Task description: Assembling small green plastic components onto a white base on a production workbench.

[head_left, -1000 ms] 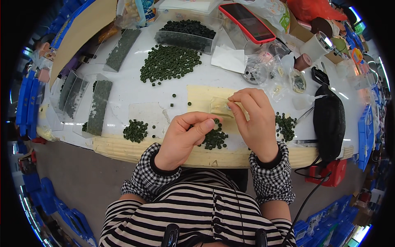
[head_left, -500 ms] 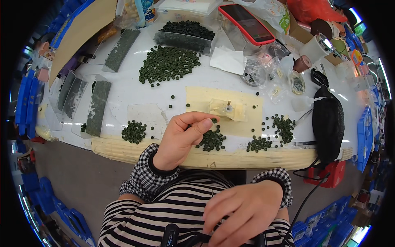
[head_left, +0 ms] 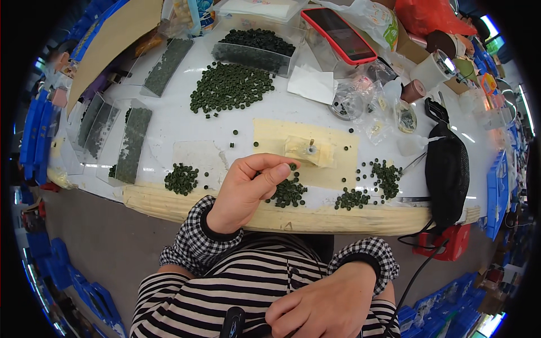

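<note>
My left hand is raised over the table's near edge, thumb and forefinger pinching a small dark green ring-like piece. Just beyond the fingertips, a small taped block with a short upright metal pin stands on a yellowish sheet. Below those fingers lies a small heap of the same green pieces. Low over my lap, against the striped clothing, is my right hand, its fingers curled down. The picture's lower edge cuts off part of them, so anything inside is hidden.
More green pieces lie in heaps. Clear boxes of dark pieces stand at the back and left. A red-cased phone, a white tissue and a black mesh pouch occupy the back and right.
My right hand has drawn down toward the lower edge, and its fingers, spread and blurred before, are now more curled. The left hand keeps its pinch in nearly the same place.
</note>
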A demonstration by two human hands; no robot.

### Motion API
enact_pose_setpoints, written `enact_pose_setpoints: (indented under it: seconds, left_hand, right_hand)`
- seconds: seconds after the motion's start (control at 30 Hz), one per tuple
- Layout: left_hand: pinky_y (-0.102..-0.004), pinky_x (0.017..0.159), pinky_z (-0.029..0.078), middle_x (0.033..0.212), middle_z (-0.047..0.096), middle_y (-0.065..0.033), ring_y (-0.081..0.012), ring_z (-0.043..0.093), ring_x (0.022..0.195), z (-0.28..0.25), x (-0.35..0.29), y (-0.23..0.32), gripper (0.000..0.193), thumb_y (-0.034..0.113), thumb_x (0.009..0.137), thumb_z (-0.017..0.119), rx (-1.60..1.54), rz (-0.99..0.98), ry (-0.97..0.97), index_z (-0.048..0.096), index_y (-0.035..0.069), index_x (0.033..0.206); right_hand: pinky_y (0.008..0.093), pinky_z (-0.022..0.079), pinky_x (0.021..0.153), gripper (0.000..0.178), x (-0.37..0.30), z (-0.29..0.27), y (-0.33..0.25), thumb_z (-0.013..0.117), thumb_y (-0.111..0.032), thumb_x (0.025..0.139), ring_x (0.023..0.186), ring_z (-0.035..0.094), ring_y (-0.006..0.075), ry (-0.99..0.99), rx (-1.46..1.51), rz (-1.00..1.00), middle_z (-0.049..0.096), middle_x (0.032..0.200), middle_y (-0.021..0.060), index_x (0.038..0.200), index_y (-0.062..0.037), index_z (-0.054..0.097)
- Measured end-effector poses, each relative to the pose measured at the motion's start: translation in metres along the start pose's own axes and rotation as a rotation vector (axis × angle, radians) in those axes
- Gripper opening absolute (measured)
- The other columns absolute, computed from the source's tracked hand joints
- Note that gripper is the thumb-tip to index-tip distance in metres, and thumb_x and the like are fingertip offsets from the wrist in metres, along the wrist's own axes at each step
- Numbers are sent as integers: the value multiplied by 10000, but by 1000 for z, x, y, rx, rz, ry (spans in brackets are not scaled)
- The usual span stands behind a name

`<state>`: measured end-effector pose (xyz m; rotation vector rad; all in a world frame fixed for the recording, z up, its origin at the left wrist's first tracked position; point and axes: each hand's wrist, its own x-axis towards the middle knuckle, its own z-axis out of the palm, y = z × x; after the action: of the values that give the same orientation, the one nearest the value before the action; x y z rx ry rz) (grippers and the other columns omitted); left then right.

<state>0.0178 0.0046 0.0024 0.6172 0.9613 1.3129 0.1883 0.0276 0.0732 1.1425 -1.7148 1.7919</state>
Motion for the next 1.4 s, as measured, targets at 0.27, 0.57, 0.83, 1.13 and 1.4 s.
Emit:
enact_pose_setpoints:
  seconds: [0.27,0.57,0.83,1.13,1.4]
  left_hand:
    - [-196,468,237,643,462,68,-28,272,511,4,1,2,190,146,937,596,18,-12,5,656,1,1045]
    - [-167,513,261,647,483,89,0,320,559,6,-5,5,175,100,908,634,191,138,54,676,1,1047]
    - [-189,520,267,599,353,78,-22,326,555,8,-3,-1,212,21,835,688,471,416,84,700,24,1046]
    - [-201,516,273,588,352,57,-40,338,551,6,-4,2,224,-26,798,696,678,516,130,706,17,1017]
    - [-228,459,247,558,393,21,-64,329,498,8,-3,-1,221,-4,775,717,751,614,171,726,51,989]
  right_hand:
    - [443,408,776,305,-3,3,-2,502,-298,956,803,494,301,8,-1,15,555,949,121,865,-24,602]
    - [398,504,808,182,-27,-21,-14,637,-150,888,882,612,292,294,-119,152,667,990,146,950,13,691]
    - [293,474,690,272,-56,-17,12,656,29,782,771,584,227,959,-1068,665,637,897,114,1051,0,681]
    - [300,468,690,341,-58,-18,32,660,46,758,789,575,238,924,-1175,615,630,921,115,1098,7,667]
    - [299,465,679,360,-60,-18,34,656,60,753,774,576,241,910,-1180,619,638,926,112,1108,3,665]
